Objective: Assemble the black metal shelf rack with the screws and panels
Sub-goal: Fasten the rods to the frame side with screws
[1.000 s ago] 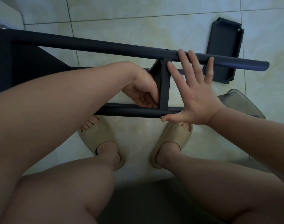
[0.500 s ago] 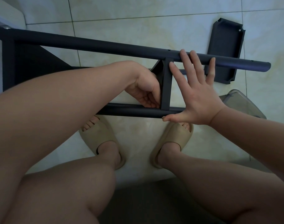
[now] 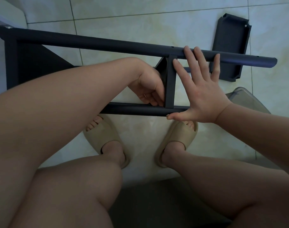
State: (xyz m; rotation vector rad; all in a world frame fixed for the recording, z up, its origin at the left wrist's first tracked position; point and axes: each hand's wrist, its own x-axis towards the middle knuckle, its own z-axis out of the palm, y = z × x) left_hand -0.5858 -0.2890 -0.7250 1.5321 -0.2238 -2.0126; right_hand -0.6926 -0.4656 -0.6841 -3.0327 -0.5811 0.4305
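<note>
The black shelf rack lies on its side across the tiled floor, its far post [image 3: 107,45] and near post [image 3: 137,110] running left to right. A black shelf panel [image 3: 170,83] stands on edge between the two posts. My left hand [image 3: 150,88] reaches in from the left with fingers curled against the panel's left face near the near post; what the fingertips hold is hidden. My right hand [image 3: 201,89] lies flat with spread fingers, fingertips on the far post and thumb on the near post. A loose black panel [image 3: 230,46] lies on the floor beyond.
A clear plastic container [image 3: 244,99] sits on the floor under my right wrist. My feet in beige slippers [image 3: 104,139] stand just in front of the near post. Another fitted panel [image 3: 25,66] closes the rack's left end. A white object fills the top left corner.
The view has shifted slightly. Both hands keep their places on the rack and panel.
</note>
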